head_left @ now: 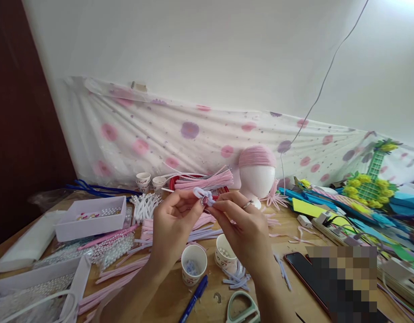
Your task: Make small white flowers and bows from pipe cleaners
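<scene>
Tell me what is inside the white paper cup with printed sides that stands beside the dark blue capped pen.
The white paper cup, beside the dark blue pen, holds small pale blue pieces. Anything beneath them is covered and cannot be seen.

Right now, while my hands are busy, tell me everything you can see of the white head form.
The white head form stands upright at the back of the table, in front of the spotted sheet. It looks like smooth foam. Fine pink strands lie side by side across its crown. The right hand partly hides its base. Pink strips lie beside it; I can't tell whether they touch.
</scene>
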`<state>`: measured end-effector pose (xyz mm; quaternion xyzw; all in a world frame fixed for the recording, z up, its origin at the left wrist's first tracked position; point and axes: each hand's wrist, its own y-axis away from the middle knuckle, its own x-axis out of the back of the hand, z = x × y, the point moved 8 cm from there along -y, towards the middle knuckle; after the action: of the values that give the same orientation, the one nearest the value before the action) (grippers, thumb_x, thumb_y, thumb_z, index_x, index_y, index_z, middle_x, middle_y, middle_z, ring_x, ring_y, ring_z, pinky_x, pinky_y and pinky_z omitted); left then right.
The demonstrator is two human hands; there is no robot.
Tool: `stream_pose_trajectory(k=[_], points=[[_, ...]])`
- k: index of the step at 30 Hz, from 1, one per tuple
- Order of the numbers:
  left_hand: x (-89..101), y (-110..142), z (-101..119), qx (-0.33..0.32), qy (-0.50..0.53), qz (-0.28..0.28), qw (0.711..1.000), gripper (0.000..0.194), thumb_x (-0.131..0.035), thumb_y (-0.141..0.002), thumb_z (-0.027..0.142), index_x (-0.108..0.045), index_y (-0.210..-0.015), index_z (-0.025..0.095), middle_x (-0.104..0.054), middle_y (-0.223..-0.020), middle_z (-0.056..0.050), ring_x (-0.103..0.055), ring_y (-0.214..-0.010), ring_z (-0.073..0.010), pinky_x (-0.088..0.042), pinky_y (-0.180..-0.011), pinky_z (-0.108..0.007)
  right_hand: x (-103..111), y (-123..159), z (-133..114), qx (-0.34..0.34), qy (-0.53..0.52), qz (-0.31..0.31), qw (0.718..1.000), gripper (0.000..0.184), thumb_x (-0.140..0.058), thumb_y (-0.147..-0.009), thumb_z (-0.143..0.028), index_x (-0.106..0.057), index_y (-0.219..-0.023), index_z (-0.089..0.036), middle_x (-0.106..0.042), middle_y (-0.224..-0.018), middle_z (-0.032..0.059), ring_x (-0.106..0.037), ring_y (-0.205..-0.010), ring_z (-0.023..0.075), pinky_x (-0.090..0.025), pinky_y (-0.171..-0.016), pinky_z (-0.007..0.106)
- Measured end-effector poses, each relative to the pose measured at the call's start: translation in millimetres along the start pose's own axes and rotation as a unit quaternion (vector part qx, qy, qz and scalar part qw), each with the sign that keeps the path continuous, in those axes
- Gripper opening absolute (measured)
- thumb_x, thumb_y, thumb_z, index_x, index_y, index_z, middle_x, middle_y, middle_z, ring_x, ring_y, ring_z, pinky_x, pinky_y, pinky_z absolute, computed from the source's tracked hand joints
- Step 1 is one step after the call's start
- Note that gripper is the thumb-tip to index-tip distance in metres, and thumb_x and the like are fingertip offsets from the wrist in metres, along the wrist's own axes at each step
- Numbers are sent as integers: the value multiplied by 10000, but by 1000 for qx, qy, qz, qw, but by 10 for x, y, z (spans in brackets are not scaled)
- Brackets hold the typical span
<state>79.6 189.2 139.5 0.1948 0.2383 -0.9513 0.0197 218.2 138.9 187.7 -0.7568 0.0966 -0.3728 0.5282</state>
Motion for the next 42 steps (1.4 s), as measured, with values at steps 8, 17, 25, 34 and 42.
stream_pose_trajectory(k=[8,17,25,34,42], points=[[67,-110,-97,2,37,26,999,271,-861,-758,319,-713,-918,159,-823,-809,-55,-798,-761,-211,-650,-744,-294,51,31,275,-137,-196,42,970,90,-718,-916,-212,-695,-1000,-236,-744,-867,17,-721,-754,156,-588,-669,251],[116,280,400,-476,-323,-77,815,498,-769,-801,26,-754,-1222,293,-813,-1157,-39,-780,-1064,-286,-630,-968,-371,-282,93,193,-222,-390,-54,892,213,-808,-848,-289,-774,-1055,-254,-778,-978,29,-744,-830,163,-624,-740,245],[17,425,403,-563,-416,-102,707,525,-740,-863,107,-679,-1343,310,-821,-1119,-27,-809,-897,-262,-638,-900,-387,-332,75,293,-267,-452,-15,851,283,-761,-880,-491,-813,-920,-216,-771,-806,35,-699,-717,163,-615,-695,275],[-15,251,368,-528,-381,-63,756,345,-774,-739,124,-791,-983,368,-850,-936,27,-782,-849,-263,-534,-871,-423,-539,114,516,-358,-540,-50,760,326,-908,-702,-483,-821,-822,-193,-789,-789,44,-713,-703,171,-610,-680,287],[155,-202,110,-117,-160,-34,980,214,-772,-859,403,-753,-943,207,-733,-869,-34,-686,-806,-186,-565,-756,-280,-584,171,646,-399,-554,-53,729,295,-928,-689,-437,-825,-798,-183,-817,-788,60,-748,-698,133,-609,-659,200]])
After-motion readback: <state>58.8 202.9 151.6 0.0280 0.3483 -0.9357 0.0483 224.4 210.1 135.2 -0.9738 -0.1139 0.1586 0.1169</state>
